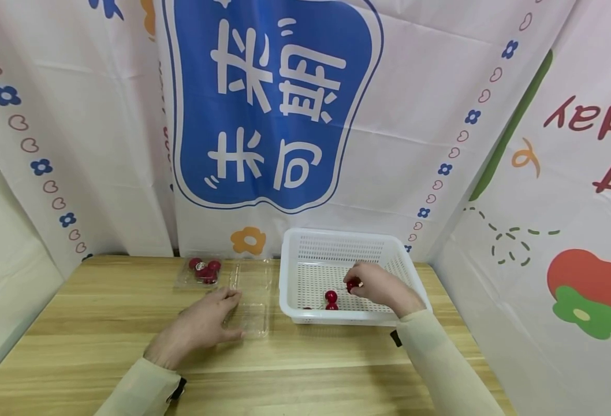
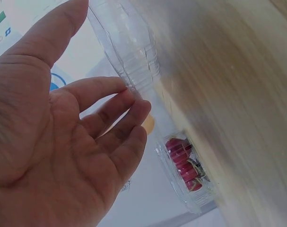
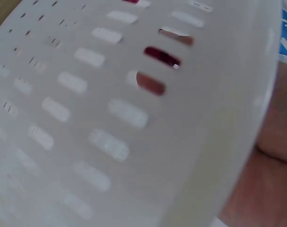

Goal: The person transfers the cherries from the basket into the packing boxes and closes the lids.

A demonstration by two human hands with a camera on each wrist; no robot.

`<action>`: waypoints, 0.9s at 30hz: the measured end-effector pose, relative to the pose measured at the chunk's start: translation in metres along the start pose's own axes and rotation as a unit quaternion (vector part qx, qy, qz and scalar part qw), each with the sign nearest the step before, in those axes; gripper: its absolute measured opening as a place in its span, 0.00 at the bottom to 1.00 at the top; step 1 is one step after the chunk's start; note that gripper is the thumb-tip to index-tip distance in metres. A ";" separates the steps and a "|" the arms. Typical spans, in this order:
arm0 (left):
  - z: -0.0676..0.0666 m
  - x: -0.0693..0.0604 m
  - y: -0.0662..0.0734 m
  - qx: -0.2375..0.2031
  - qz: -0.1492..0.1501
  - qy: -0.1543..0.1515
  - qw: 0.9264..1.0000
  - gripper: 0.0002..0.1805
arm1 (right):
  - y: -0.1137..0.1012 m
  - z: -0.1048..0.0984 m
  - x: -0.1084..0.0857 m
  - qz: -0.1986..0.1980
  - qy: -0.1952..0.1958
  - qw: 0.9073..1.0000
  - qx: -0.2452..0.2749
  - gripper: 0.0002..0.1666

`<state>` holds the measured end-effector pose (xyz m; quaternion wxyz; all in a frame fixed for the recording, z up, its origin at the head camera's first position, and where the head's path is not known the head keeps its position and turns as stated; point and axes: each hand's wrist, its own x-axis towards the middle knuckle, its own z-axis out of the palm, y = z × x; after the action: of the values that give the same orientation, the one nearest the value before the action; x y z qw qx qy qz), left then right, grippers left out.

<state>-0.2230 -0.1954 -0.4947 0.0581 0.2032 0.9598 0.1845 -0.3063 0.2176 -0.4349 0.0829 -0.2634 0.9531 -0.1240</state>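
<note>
In the head view my right hand (image 1: 380,284) reaches into a white plastic basket (image 1: 305,316) and pinches a small, round, dark red fruit (image 1: 353,284) with a pale stem. Two more red fruits (image 1: 331,296) lie on the basket floor to its left, and a sliver of another shows by the front wall. My left hand (image 1: 204,323) is beside an opened clear plastic clamshell box (image 1: 256,320), its fingers loosely bent, fingertips at the box's left edge. In the right wrist view the basket wall (image 3: 134,156) mostly covers the right hand (image 3: 261,189).
Behind the left hand, a closed clear box (image 1: 183,278) with several red fruits (image 1: 209,270) stands near the back of the wooden table (image 1: 295,370). A printed cloth (image 1: 409,75) hangs behind the table, and another (image 1: 513,289) on the right.
</note>
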 end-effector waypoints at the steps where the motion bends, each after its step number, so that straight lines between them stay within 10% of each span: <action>1: 0.000 0.000 0.000 -0.002 -0.002 -0.001 1.000 0.55 | -0.002 -0.001 0.000 -0.006 0.006 1.000 0.001 0.13; 27: -0.001 0.003 0.000 0.033 -0.009 -0.007 0.999 0.54 | -0.065 0.017 0.008 -0.093 0.131 0.987 0.029 0.15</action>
<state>-0.2263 -0.1944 -0.4942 0.0601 0.1973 0.9668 0.1506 -0.2780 0.1555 -0.4341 -0.0470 -0.3293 0.9232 -0.1926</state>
